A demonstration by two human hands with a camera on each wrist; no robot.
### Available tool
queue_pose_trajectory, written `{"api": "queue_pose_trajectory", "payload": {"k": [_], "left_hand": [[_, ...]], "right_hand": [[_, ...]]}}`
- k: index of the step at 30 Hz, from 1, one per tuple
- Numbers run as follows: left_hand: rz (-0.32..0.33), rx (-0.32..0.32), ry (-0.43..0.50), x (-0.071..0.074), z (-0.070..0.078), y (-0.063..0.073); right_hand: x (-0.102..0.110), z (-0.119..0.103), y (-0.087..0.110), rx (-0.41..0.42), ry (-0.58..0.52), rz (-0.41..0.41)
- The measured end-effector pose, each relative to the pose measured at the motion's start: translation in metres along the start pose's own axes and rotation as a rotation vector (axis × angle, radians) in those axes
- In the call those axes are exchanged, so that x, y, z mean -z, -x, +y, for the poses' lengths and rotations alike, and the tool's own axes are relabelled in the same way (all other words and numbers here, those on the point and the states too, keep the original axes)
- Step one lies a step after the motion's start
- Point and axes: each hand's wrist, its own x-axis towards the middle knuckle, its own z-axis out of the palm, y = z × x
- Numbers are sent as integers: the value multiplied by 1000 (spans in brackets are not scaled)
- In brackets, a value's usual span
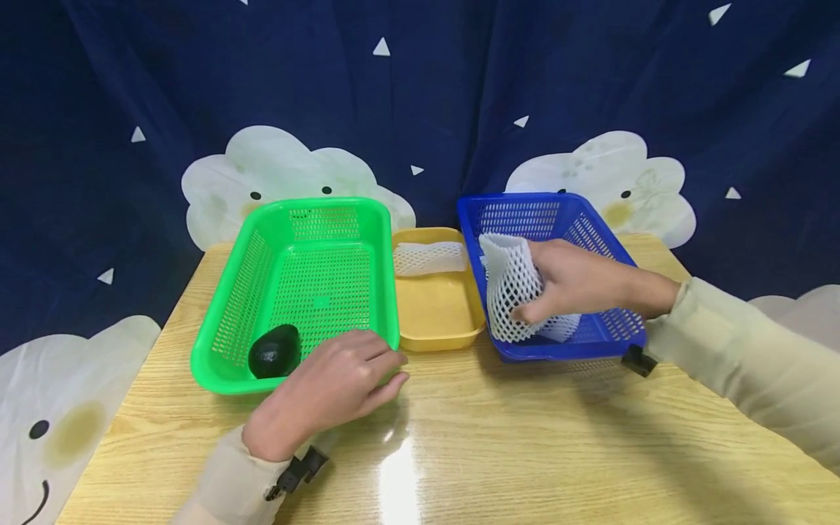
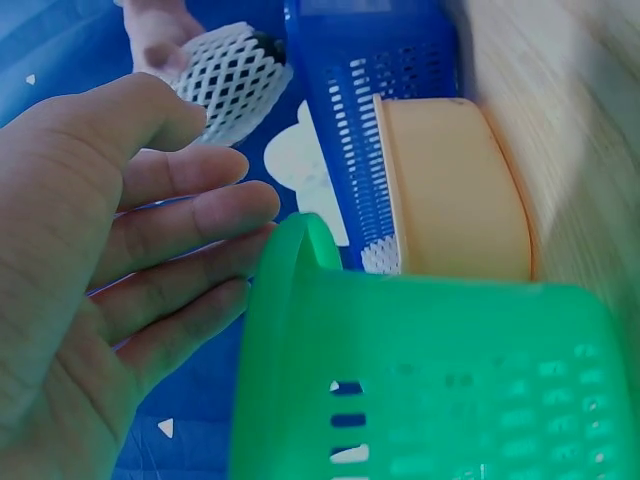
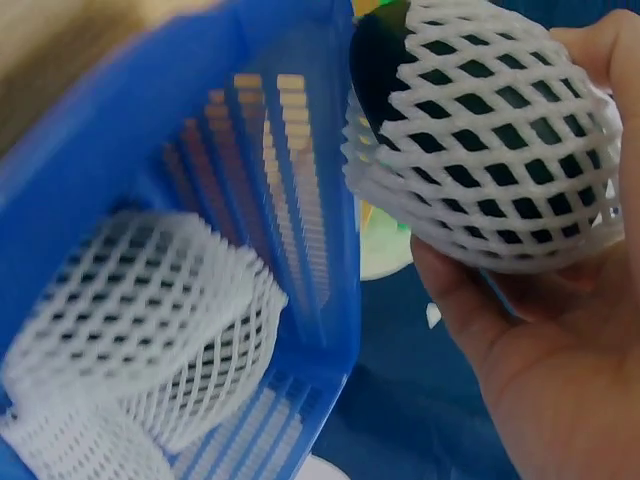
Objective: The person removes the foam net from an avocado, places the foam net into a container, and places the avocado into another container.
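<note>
Net-wrapped fruit (image 3: 490, 140) sits in my right hand (image 1: 567, 281), which grasps it with thumb and fingers curled round the white foam mesh. I hold it above the left part of the blue basket (image 1: 564, 353), and its dark skin shows through the holes and at one uncovered end. My left hand (image 1: 337, 375) is released and holds nothing, its fingers loosely extended beside the near right corner of the green basket (image 1: 389, 306); I can't quite tell whether my fingertips touch the rim. Below my right hand, inside the blue basket, lie more netted pieces (image 3: 120, 310), dark showing through the mesh of some.

Close to my left hand, a bare dark fruit (image 1: 275, 352) rests in the near left corner of the green basket. Between the two baskets stands a yellow tray (image 1: 440, 310), with a white foam net (image 1: 429, 259) lying across its far end. All three containers stand on a wood-grain table (image 1: 492, 452), before a navy curtain (image 1: 433, 87) printed with pale clouds and small white triangles.
</note>
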Motion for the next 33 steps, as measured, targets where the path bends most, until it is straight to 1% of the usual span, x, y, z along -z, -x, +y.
{"api": "queue_pose_trajectory", "payload": {"k": [3,5,7,11,13,17,20,28,30,33], "left_hand": [[-4,-8,26,-2,1,0],[-12,-8,71,-3,3,0],[-22,-3,128,-3,4,0],[-49,20,229,-4,9,-2],[-60,39,263,-3,11,-3],[-84,69,327,-3,15,-5],[-99,82,353,-5,17,-5],[-98,75,379,-17,23,-8],[-114,71,379,-19,24,-9],[-155,71,371,-22,25,-8]], "right_hand": [[-9,-9,2,36,29,27],[-15,-15,3,61,45,44],[-21,-21,5,88,28,48],[-31,-32,9,130,-6,57],[-36,-35,11,151,-8,69],[-45,-42,15,167,-31,86],[-52,-46,20,174,-70,89],[-77,-50,28,266,-148,104],[-83,-49,29,267,-158,113],[-92,-47,32,263,-172,126]]}}
